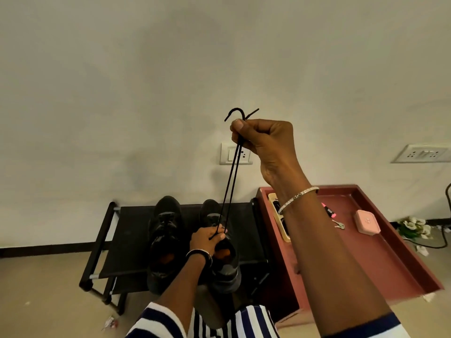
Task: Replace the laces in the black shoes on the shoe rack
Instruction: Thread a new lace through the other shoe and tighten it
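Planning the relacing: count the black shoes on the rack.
2. The left shoe stands on the rack; the right shoe beside it, under the left hand pinching the lace. None appear hidden.

Plain off-white wall (122, 69) over a beige floor (44, 289).
A dark skirting board (48, 250) lines the wall's foot. A white switch plate (246, 157) sits mid-wall and a socket plate (421, 153) at the right, above a reddish-brown rimmed table (390, 259).
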